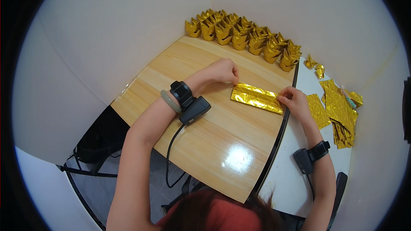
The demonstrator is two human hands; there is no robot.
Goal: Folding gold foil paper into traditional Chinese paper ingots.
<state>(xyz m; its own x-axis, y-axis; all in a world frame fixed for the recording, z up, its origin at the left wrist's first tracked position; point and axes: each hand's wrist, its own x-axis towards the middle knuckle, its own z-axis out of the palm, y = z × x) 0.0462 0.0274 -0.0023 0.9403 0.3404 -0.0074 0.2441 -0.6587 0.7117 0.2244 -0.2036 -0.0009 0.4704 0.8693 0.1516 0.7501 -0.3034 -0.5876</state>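
Note:
A strip of shiny gold foil paper [257, 98], folded long and narrow with creases along its length, lies level above or on the wooden tabletop. My left hand [223, 71] is closed, its fingertips pinching the strip's upper left corner. At the other end, the thumb and fingers of my right hand [295, 102] pinch the strip's right edge. Both wrists carry black strapped devices with cables, and a pale bangle [171, 101] circles my left forearm. Whether the strip touches the table all along is hard to tell.
Rows of folded gold foil pieces with pointed tops [239, 37] stand along the table's back edge. On the white surface to the right lie a stack of gold foil sheets [338, 102] and two small folded pieces [320, 71]. Walls enclose the wooden table [201, 141] behind.

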